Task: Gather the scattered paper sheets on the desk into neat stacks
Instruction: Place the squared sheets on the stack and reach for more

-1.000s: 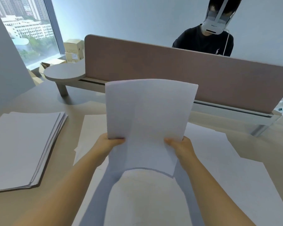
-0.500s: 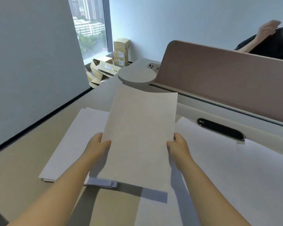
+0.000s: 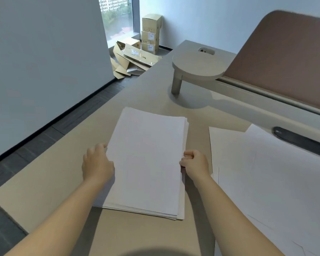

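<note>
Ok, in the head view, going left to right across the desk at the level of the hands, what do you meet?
Left hand → paper stack, gripped at its side edges → right hand → loose sheets spread on the desk.

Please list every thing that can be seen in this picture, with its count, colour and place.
paper stack: one, white, on the desk in front of the person
loose sheets: several, white, overlapping, right of the stack
desk: one, beige
round shelf: one, beige, on a leg at the far side of the desk
divider panel: one, brown, far right
black slot: one, beside the loose sheets
cardboard boxes: three stacked, brown, by the window; flattened ones beside them
left hand: at the stack's left edge
right hand: at the stack's right edge, fingers curled
</note>
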`<state>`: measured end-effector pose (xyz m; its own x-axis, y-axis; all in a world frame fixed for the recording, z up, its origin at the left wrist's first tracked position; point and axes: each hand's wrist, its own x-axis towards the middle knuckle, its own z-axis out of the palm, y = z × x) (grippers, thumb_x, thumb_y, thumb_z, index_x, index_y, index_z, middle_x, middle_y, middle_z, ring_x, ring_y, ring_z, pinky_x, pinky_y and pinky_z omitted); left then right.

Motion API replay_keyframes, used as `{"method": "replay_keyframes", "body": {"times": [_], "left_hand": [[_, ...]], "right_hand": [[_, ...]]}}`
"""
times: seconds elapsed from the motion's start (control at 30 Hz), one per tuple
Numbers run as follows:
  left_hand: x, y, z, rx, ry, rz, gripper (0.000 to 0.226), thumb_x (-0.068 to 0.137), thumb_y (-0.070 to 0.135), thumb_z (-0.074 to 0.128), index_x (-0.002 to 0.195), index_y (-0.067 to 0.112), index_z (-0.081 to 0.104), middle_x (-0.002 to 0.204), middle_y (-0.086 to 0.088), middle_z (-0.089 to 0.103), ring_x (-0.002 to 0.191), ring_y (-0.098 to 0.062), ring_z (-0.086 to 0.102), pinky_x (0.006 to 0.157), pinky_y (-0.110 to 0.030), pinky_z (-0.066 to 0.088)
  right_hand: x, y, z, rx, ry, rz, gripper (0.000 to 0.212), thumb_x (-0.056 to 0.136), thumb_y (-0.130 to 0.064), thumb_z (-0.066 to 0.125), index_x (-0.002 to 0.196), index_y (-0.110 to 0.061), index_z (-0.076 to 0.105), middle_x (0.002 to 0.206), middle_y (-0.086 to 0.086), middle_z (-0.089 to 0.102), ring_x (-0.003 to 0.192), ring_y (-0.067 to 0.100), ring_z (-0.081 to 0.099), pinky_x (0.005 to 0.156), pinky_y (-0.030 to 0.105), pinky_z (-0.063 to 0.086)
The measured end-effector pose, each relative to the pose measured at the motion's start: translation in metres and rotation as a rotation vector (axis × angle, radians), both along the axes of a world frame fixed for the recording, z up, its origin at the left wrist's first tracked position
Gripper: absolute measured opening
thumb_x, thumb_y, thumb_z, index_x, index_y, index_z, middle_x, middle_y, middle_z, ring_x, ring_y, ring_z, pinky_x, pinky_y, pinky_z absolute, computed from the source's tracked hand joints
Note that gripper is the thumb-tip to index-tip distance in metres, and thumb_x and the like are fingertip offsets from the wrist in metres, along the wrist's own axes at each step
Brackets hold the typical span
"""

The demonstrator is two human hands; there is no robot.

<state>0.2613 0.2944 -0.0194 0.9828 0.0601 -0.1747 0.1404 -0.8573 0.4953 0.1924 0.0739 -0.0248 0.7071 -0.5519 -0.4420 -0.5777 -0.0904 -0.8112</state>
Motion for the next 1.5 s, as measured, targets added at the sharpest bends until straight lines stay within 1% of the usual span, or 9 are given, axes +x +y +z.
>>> {"method": "replay_keyframes", "body": {"times": [0.37, 0.57, 0.83, 0.93, 1.0, 1.07, 1.2, 1.33, 1.5], "left_hand": [[-0.035, -0.112, 0.014, -0.211, 0.039, -0.267, 0.042, 0.090, 0.018, 0.054, 0.129, 0.005, 0.045, 0.134, -0.014, 0.047, 0.127, -0.030, 0.041, 0.102, -0.038, 0.035], [-0.092, -0.200, 0.015, -0.268, 0.180, -0.313, 0.049, 0.089, 0.021, 0.057, 0.132, 0.004, 0.042, 0.134, -0.012, 0.048, 0.122, -0.027, 0.051, 0.100, -0.036, 0.041], [-0.180, -0.253, -0.001, 0.091, 0.313, -0.008, 0.065, 0.083, 0.032, 0.062, 0.136, 0.010, 0.031, 0.137, -0.015, 0.030, 0.127, -0.035, 0.029, 0.100, -0.047, 0.033], [-0.198, -0.255, -0.002, 0.106, 0.321, 0.053, 0.066, 0.080, 0.022, 0.067, 0.133, 0.003, 0.031, 0.135, -0.018, 0.029, 0.124, -0.038, 0.032, 0.096, -0.047, 0.038], [-0.202, -0.253, -0.005, 0.051, 0.332, 0.068, 0.063, 0.078, 0.016, 0.070, 0.129, 0.001, 0.034, 0.133, -0.020, 0.031, 0.119, -0.040, 0.040, 0.091, -0.046, 0.042], [-0.201, -0.248, -0.010, -0.032, 0.325, 0.051, 0.053, 0.077, 0.011, 0.070, 0.120, -0.001, 0.041, 0.125, -0.021, 0.043, 0.105, -0.040, 0.051, 0.081, -0.043, 0.045], [-0.196, -0.235, -0.020, -0.135, 0.255, -0.054, 0.012, 0.084, 0.009, 0.061, 0.089, 0.004, 0.052, 0.082, -0.009, 0.056, 0.080, -0.026, 0.050, 0.062, -0.030, 0.036], [-0.189, -0.225, -0.029, -0.230, 0.214, 0.031, 0.034, 0.089, 0.013, 0.055, 0.059, 0.008, 0.040, 0.059, -0.007, 0.043, 0.059, -0.022, 0.040, 0.052, -0.028, 0.025], [-0.186, -0.223, -0.029, -0.289, 0.174, 0.103, 0.036, 0.094, 0.018, 0.046, 0.060, 0.006, 0.043, 0.063, -0.011, 0.045, 0.070, -0.027, 0.045, 0.059, -0.030, 0.028]], "right_hand": [[-0.090, -0.098, 0.030, -0.083, 0.065, -0.184, 0.035, 0.089, -0.010, 0.053, 0.124, -0.003, 0.050, 0.124, 0.012, 0.054, 0.114, 0.028, 0.054, 0.101, 0.040, 0.044], [-0.171, -0.184, 0.032, -0.159, 0.145, -0.278, 0.041, 0.091, -0.015, 0.052, 0.130, -0.005, 0.045, 0.137, 0.011, 0.045, 0.123, 0.027, 0.046, 0.090, 0.030, 0.038], [-0.254, -0.260, 0.017, -0.155, 0.282, -0.411, 0.055, 0.084, -0.012, 0.059, 0.136, -0.008, 0.041, 0.139, 0.013, 0.043, 0.124, 0.033, 0.045, 0.097, 0.037, 0.038], [-0.261, -0.266, 0.006, 0.061, 0.116, -0.455, 0.066, 0.076, -0.006, 0.062, 0.136, -0.004, 0.037, 0.116, 0.015, 0.055, 0.093, 0.031, 0.060, 0.074, 0.039, 0.049], [-0.257, -0.267, -0.003, 0.161, 0.067, -0.451, 0.070, 0.071, -0.003, 0.061, 0.136, -0.003, 0.035, 0.093, 0.012, 0.054, 0.058, 0.022, 0.051, 0.051, 0.032, 0.039], [-0.252, -0.267, -0.009, 0.203, 0.055, -0.436, 0.062, 0.067, -0.003, 0.062, 0.127, -0.003, 0.046, 0.088, 0.014, 0.053, 0.054, 0.021, 0.045, 0.055, 0.030, 0.037], [-0.241, -0.261, -0.007, 0.130, 0.096, -0.328, 0.009, 0.074, -0.002, 0.061, 0.068, 0.001, 0.056, 0.082, 0.029, 0.061, 0.071, 0.024, 0.051, 0.068, 0.031, 0.036], [-0.240, -0.261, -0.003, -0.024, 0.196, -0.209, 0.013, 0.091, -0.002, 0.041, 0.085, -0.005, 0.052, 0.074, 0.010, 0.050, 0.063, 0.020, 0.046, 0.059, 0.022, 0.035], [-0.272, -0.267, 0.006, -0.178, 0.434, -0.147, 0.027, 0.090, -0.005, 0.040, 0.112, 0.001, 0.054, 0.119, 0.021, 0.053, 0.089, 0.027, 0.052, 0.076, 0.030, 0.037]]}}
